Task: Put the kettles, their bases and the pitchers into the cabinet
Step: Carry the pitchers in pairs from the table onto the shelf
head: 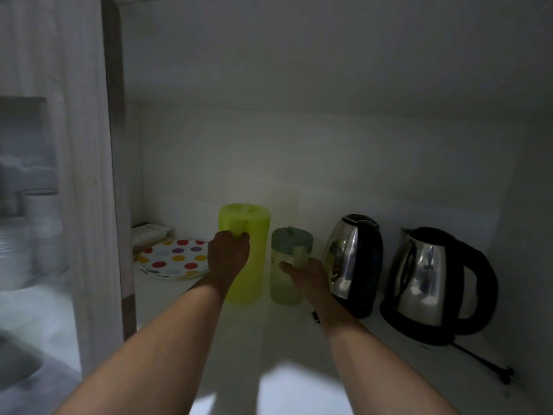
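Observation:
Inside the dim cabinet, a tall lime-green pitcher (250, 259) stands upright on the white shelf (269, 339). My left hand (227, 254) is closed around its handle. Right beside it stands a shorter pale pitcher with a grey-green lid (285, 265), and my right hand (308, 275) grips its handle. Further right, two steel kettles with black handles sit on black bases: one kettle (354, 262) next to my right hand, the other kettle (431, 280) at the far right.
A plate with coloured dots (173, 259) lies at the shelf's back left, with a white ice tray (149, 233) behind it. A black power cord (481, 359) trails forward from the right kettle's base. The cabinet's wooden side panel (116, 175) rises on the left.

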### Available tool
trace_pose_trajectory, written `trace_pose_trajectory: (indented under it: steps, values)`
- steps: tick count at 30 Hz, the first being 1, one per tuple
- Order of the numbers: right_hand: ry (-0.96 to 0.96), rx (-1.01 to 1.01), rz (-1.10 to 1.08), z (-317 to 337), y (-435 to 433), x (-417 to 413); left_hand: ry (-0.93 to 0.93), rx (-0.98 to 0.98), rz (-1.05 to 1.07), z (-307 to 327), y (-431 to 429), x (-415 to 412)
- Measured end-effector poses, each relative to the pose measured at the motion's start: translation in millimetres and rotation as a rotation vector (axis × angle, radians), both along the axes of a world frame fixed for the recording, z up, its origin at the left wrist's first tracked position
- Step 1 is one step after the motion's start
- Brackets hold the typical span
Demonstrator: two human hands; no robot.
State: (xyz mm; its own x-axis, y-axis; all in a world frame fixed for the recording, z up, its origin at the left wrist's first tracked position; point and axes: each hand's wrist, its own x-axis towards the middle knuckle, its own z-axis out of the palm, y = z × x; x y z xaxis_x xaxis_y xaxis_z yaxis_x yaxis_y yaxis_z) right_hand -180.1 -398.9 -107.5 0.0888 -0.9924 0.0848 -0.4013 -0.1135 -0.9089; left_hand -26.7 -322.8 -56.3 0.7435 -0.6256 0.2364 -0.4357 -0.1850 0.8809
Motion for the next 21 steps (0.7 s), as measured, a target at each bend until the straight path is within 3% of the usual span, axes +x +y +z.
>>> trace_pose_trajectory:
  steps: [11,21]
  values:
    - [0.259,-0.186,0.016,42.5,57.7,-33.3,-0.180,0.123,0.048,16.5,41.2,-22.8]
    - [0.502,-0.280,-0.071,93.3,169.9,-58.8,-0.570,0.147,-0.398,43.3,141.5,-44.3]
